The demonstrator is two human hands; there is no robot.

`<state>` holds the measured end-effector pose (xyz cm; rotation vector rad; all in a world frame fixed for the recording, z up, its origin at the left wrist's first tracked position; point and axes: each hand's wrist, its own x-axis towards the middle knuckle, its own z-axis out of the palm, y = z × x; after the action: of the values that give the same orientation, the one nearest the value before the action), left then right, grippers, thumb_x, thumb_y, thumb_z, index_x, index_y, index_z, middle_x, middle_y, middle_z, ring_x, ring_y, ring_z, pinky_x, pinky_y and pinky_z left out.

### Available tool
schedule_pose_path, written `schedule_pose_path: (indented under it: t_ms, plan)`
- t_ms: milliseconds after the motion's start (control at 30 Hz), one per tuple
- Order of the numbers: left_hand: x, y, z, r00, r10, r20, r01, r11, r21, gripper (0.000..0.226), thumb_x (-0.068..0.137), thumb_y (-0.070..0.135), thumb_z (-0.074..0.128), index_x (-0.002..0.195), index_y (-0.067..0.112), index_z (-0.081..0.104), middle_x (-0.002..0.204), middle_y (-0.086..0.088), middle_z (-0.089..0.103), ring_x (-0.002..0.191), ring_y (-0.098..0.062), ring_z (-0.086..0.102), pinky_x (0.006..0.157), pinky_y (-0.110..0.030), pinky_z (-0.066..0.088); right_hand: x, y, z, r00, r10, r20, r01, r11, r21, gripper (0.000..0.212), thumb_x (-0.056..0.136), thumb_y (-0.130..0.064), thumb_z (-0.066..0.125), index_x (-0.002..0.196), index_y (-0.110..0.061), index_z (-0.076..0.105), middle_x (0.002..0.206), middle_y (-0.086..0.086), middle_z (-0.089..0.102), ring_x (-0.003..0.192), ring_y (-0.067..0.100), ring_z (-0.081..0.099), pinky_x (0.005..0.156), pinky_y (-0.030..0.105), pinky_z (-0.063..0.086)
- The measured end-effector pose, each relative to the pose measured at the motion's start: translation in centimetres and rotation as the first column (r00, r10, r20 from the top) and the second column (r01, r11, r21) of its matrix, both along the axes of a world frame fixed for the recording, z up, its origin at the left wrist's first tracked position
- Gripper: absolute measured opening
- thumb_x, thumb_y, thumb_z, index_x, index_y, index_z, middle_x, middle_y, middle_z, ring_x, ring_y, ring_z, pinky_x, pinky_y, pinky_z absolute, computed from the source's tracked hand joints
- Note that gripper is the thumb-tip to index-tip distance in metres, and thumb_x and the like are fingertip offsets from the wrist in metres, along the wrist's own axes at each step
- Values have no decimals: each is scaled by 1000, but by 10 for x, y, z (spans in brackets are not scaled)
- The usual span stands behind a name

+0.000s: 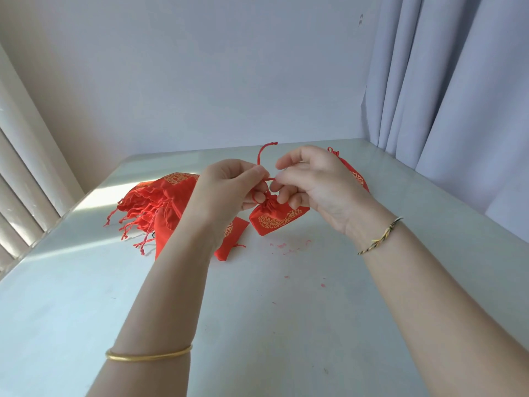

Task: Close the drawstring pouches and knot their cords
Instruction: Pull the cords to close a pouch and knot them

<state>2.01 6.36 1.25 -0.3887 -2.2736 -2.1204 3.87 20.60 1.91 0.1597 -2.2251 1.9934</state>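
From the head view, a red pouch (276,220) with gold printed scrollwork sits mid-table below the two hands. Its gathered neck points up at the fingers, and its wide body slants from low left to high right; whether its bottom touches the table (257,325) I cannot tell. The left hand (229,190) pinches the red cord (261,157) just above the neck, and a loose end curls up and to the right from the pinch. The right hand (312,184) pinches the same cord, a short stretch running between the two grips. A pile of pouches (154,204) lies left, near the table's left edge; another pouch (356,177) shows behind the right hand. The far edge meets the wall close behind, a curtain (458,96) hangs right, and pale tabletop spreads toward the person, speckled with red lint (282,245).
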Motion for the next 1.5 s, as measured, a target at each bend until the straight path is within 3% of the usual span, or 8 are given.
schedule_pose_path:
  t_ms: [233, 533, 933, 1033, 1167, 1300, 1400, 1500]
  plan:
    - [0, 0, 0, 995, 95, -26, -95, 995, -25, 16, 89, 14, 61, 73, 12, 66, 54, 0, 62, 49, -6, 56, 60, -19, 52, -4, -7, -8, 961, 9, -276, 65, 965, 256, 22, 73, -6, 75, 72, -20, 58, 69, 7, 55, 60, 9, 48, 59, 23, 41]
    - [-3, 3, -5, 986, 149, -76, -152, 987, -43, 21, 86, 9, 61, 67, 15, 66, 50, 1, 62, 51, -12, 55, 71, -32, 52, -2, -12, -8, 921, -92, -379, 258, 872, 416, 11, 73, -11, 76, 72, -16, 65, 53, -14, 46, 47, -5, 46, 50, 7, 33]
    - [-3, -3, 2, 990, 139, -5, -138, 988, 73, 11, 84, 0, 59, 92, 7, 61, 58, 2, 65, 60, -13, 65, 71, -28, 54, -4, -16, -11, 856, -32, -516, 407, 658, 634, 10, 81, -13, 61, 83, -13, 71, 68, -7, 48, 67, 11, 48, 65, 31, 43]
    - [0, -6, 5, 997, 70, 28, -71, 997, 33, 43, 71, -2, 70, 108, 15, 56, 82, -2, 62, 75, -19, 60, 85, -37, 51, -6, -10, -11, 910, -95, -405, 317, 787, 529, 10, 81, -12, 62, 73, -15, 68, 59, -13, 52, 53, -1, 49, 56, 13, 36]
    - [4, -4, 4, 976, 175, -132, -196, 967, -162, 41, 77, 2, 68, 108, 23, 51, 97, 4, 53, 73, -8, 56, 72, -31, 51, -6, -9, -14, 995, -73, -65, 79, 992, 95, 18, 84, -6, 60, 67, -12, 62, 47, -9, 41, 35, 3, 31, 40, 15, 23]
    - [3, -2, 3, 950, 163, -266, -222, 952, -211, 24, 81, 0, 60, 85, 21, 49, 82, 1, 57, 52, -5, 51, 48, -16, 38, -8, -9, -15, 979, 131, 154, -72, 939, -337, 23, 89, -3, 53, 67, -10, 54, 46, -4, 40, 34, 4, 26, 37, 16, 19]
    - [4, -2, 3, 948, 121, -293, -202, 943, -266, 15, 84, 1, 59, 79, 15, 59, 65, -5, 62, 33, 0, 41, 37, -12, 27, -10, -7, -15, 963, 181, 199, -77, 894, -441, 27, 89, -4, 53, 63, -11, 51, 47, -2, 42, 34, 4, 28, 35, 15, 22]
    - [6, -1, 5, 952, 97, -290, -180, 944, -276, 12, 85, 2, 58, 86, 10, 67, 76, -11, 68, 31, 2, 42, 35, -10, 24, -11, -5, -14, 962, 182, 203, -70, 885, -460, 26, 89, -5, 54, 63, -10, 52, 49, 0, 43, 34, 4, 29, 36, 15, 23]
